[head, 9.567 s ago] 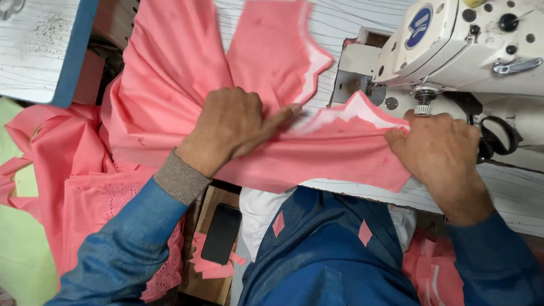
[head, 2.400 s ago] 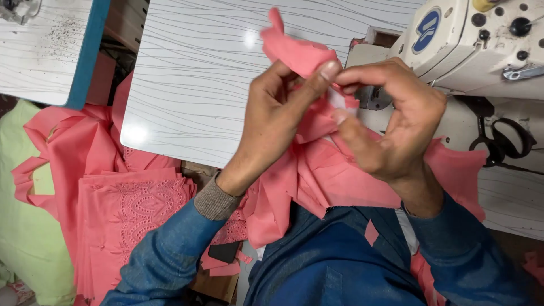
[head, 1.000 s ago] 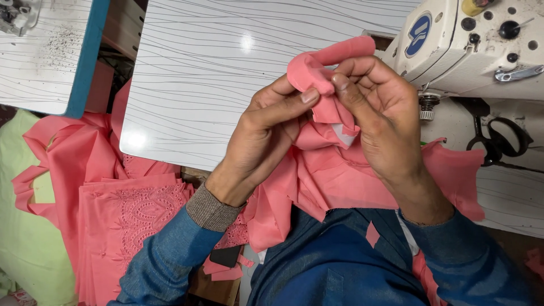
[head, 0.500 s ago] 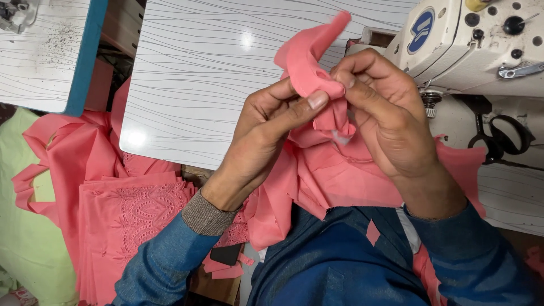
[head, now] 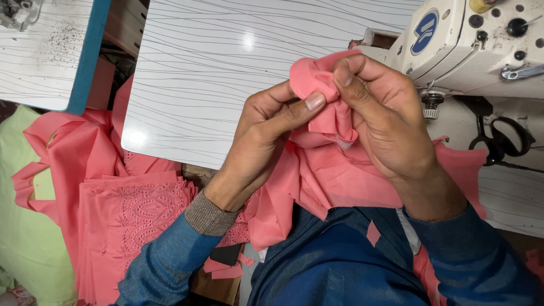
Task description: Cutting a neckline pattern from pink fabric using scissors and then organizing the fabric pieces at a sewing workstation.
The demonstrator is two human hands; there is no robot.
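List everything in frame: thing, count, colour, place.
bunched pink cloth piece: 1, pink, pinched between both hands, trailing to the lap
white sewing machine: 1, white, top right
white wavy-lined tabletop: 1, white, centre top
second white table with blue edge: 1, top left
stack of pink embroidered fabric: 1, pink, lower left
pale green fabric: 1, far left
black scissors: 1, right, under the machine
left hand: 1, blue sleeve, thumb pressed on the cloth
right hand: 1, blue sleeve, gripping the cloth
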